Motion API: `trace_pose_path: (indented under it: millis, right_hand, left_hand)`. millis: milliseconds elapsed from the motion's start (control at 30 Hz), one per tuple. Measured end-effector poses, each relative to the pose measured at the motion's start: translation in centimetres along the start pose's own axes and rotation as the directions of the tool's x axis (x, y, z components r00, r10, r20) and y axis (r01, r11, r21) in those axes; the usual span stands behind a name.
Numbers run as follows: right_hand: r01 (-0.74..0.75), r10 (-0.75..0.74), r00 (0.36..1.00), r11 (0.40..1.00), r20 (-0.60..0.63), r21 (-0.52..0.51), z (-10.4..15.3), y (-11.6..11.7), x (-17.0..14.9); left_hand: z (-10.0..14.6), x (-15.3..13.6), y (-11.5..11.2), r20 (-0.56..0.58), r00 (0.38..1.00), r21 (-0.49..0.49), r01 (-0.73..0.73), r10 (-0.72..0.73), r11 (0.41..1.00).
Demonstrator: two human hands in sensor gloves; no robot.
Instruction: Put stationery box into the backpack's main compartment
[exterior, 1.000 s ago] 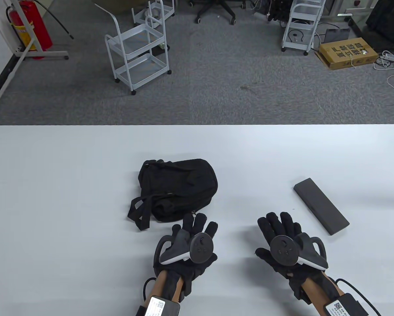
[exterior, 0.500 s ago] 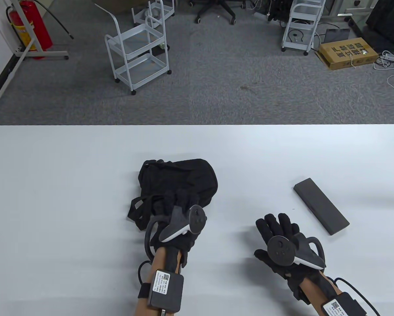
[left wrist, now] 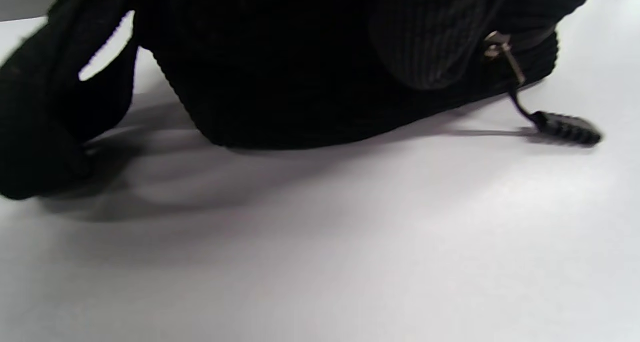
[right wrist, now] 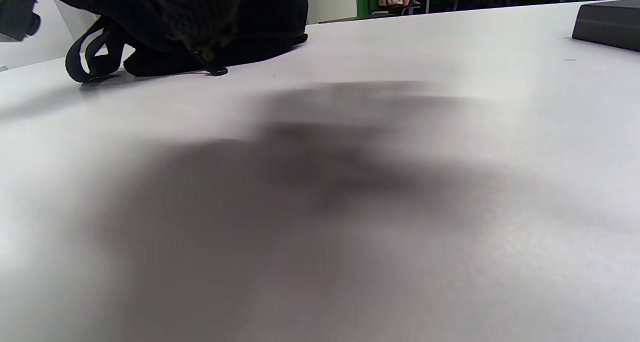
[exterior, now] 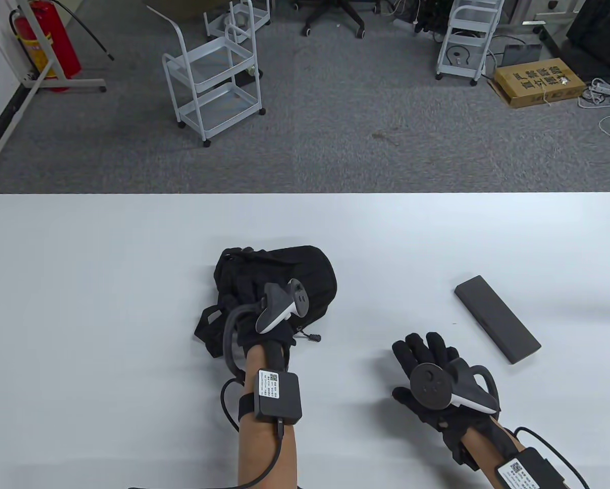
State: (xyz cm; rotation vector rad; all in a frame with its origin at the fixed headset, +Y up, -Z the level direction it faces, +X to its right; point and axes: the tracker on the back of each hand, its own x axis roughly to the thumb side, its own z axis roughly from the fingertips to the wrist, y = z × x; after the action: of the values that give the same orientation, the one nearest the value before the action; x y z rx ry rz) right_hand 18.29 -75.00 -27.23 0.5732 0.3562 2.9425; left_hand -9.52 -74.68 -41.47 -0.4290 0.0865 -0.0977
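- My left hand (exterior: pixel 269 326) and right hand (exterior: pixel 437 387) wore black gloves, each topped by a grey-and-white tracker.
- Bare forearms carried black boxes with QR labels and black cables.

Left hand (exterior: pixel 264 326) on backpack (exterior: pixel 305 270)

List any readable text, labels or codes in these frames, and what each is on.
Nothing can be quoted with confidence.
Cardboard box on the floor: large printed characters, upside down, not legible.
Left wrist module: white sticker with QR code, print too small.
Right wrist module: QR sticker, print too small.
Fire extinguisher: yellow label, too blurred.
Backpack, stationery box: no text seen.
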Motion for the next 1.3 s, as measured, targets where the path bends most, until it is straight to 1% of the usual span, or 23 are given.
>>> trace_pose_path:
  millis: [100, 200, 267, 300, 400, 500, 633, 767, 800, 833, 867, 1000, 1067, 1100, 1167, 1233, 1300]
  right_hand:
    - [-0.001, 0.001, 1.0, 1.0, 0.005, 0.0, 0.0, 0.0, 0.2]
    - [-0.004, 0.004, 1.0, 1.0, 0.007, 0.004, 0.0, 0.1, 0.2]
    - [-0.007, 0.007, 1.0, 1.0, 0.007, 0.004, 0.0, 0.1, 0.2]
    - [-0.007, 0.007, 1.0, 1.0, 0.006, 0.005, 0.0, 0.1, 0.2]
    - [-0.008, 0.008, 1.0, 1.0, 0.007, 0.006, 0.0, 0.1, 0.2]
    - [-0.003, 0.003, 1.0, 1.0, 0.001, 0.008, -0.1, 0.1, 0.0]
    - [0.008, -0.008, 1.0, 1.0, -0.007, 0.008, -0.2, 0.0, -0.3]
    - [0.009, -0.009, 1.0, 1.0, -0.009, 0.003, -0.1, -0.1, -0.3]
    - [0.008, -0.008, 1.0, 1.0, -0.008, 0.003, -0.1, 0.0, -0.3]
    - [0.007, -0.007, 1.0, 1.0, -0.006, 0.003, -0.1, 0.0, -0.2]
    - [0.007, -0.007, 1.0, 1.0, -0.005, 0.004, -0.2, 0.0, -0.2]
    - [-0.003, 0.003, 1.0, 1.0, -0.004, 0.004, -0.1, 0.1, -0.1]
    - [-0.002, 0.002, 1.0, 1.0, -0.004, 0.0, -0.1, 0.1, -0.1]
    - [-0.001, 0.001, 1.0, 1.0, -0.005, -0.001, -0.1, 0.1, -0.1]
    - [-0.001, 0.001, 1.0, 1.0, -0.008, -0.004, -0.1, 0.1, -0.2]
    - [-0.004, 0.004, 1.0, 1.0, -0.009, -0.006, -0.1, 0.1, -0.1]
    - [-0.006, 0.006, 1.0, 1.0, -0.01, -0.011, -0.1, 0.0, -0.1]
  left_hand:
    - [-0.5, 0.1, -0.9, -0.016, 1.0, -0.018, 0.026, -0.026, 0.999]
    - [-0.8, -0.1, -2.0, -0.009, 1.0, 0.03, -0.016, 0.017, 0.999]
    - [-0.7, -0.3, -2.4, -0.01, 0.999, 0.107, -0.038, 0.04, 0.993]
    - [-0.6, -0.5, -2.3, -0.016, 0.999, 0.146, -0.035, 0.038, 0.989]
    - [-0.3, -0.9, -1.9, -0.018, 0.997, 0.215, -0.068, 0.073, 0.974]
    - [-0.1, -1.3, -1.4, -0.013, 0.996, 0.254, -0.079, 0.085, 0.964]
    - [0.9, -2.5, -0.2, 0.032, 0.986, 0.341, -0.163, 0.162, 0.926]
    - [2.5, -4.4, 1.5, 0.073, 0.951, 0.437, -0.3, 0.299, 0.848]
    - [2.9, -4.7, 1.9, 0.083, 0.945, 0.453, -0.319, 0.317, 0.832]
    - [3.6, -5.3, 2.5, 0.095, 0.938, 0.5, -0.335, 0.334, 0.799]
    - [4.0, -5.6, 2.9, 0.103, 0.934, 0.525, -0.343, 0.342, 0.779]
    - [6.2, -7.2, 4.6, 0.176, 0.89, 0.567, -0.441, 0.421, 0.695]
    - [7.6, -7.5, 5.2, 0.257, 0.852, 0.585, -0.513, 0.457, 0.628]
    - [8.0, -7.5, 5.3, 0.284, 0.839, 0.586, -0.535, 0.464, 0.608]
    - [9.4, -7.4, 5.4, 0.369, 0.789, 0.581, -0.608, 0.491, 0.541]
    - [10.3, -7.3, 5.2, 0.428, 0.745, 0.565, -0.662, 0.511, 0.492]
    - [11.0, -6.9, 4.4, 0.488, 0.683, 0.522, -0.727, 0.544, 0.445]
